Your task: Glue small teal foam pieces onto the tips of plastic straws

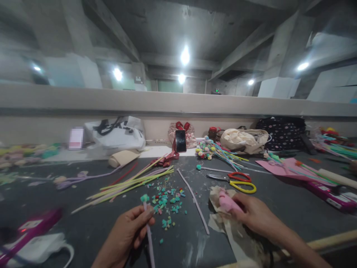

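My left hand (134,227) pinches a pale purple stem (150,243), and a small teal flower head (144,198) tops it. On the right, my right hand (251,212) is closed on a pink object (230,203), perhaps a glue gun, held over crumpled beige paper (216,219). Between the hands lie teal and coloured scraps (167,201) and a loose purple stem (193,197). Red and yellow handled scissors (241,181) rest beyond my right hand. Another purple stem with a teal tip (199,167) lies above the scissors.
Yellow and purple stems (134,186) lie left of centre. A phone (180,140) leans at the back near a white bag (119,134), a cream bag (241,140) and a bunch of coloured flowers (206,149). Magenta devices sit left (39,223) and right (329,195).
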Available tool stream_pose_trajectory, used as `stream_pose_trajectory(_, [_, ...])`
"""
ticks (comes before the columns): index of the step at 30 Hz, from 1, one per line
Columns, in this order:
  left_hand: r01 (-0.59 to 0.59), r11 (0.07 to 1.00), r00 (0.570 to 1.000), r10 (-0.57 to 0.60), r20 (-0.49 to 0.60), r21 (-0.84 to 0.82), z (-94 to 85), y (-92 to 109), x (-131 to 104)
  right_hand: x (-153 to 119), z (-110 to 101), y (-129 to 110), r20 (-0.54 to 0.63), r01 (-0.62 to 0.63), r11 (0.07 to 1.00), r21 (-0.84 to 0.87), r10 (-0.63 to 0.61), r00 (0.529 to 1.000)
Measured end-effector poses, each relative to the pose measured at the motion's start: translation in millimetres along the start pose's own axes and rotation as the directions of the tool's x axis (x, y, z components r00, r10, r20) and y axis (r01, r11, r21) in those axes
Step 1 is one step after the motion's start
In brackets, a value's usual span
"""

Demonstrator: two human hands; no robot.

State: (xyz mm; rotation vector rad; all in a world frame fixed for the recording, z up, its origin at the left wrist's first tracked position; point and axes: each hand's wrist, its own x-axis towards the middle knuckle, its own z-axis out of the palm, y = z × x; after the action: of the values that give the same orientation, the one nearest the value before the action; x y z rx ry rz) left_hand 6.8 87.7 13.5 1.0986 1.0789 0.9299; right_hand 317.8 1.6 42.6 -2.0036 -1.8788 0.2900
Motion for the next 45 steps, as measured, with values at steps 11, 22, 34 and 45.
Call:
stream_pose_trajectory(11, [0.008,0.994,0.998,-0.002,0.059,-0.113,0.3,-1.3,0.1,19.7,-13.7,22.4,0.129,-0.208,0.664,0.718,0.166,0.978])
stream_pose_trajectory(22, [0.182,0.846,0.950,-0.020,0.311,-0.502,143.4,24.8,-19.0,12.6,6.6,7.6,0.238,-0.224,0.621,0.751,0.063,0.969])
stream_pose_trajectory(34, [0.222,0.876,0.957,-0.112,0.268,-0.427,171.7,10.7,22.3,-8.3,10.2,21.9,0.258,-0.229,0.452,0.862,-0.003,0.966])
stream_pose_trajectory(45, [0.251,0.913,0.950,-0.170,0.261,-0.322,174.6,-5.9,33.7,-14.9,5.0,33.6,0.203,-0.203,0.418,0.885,0.046,0.978])
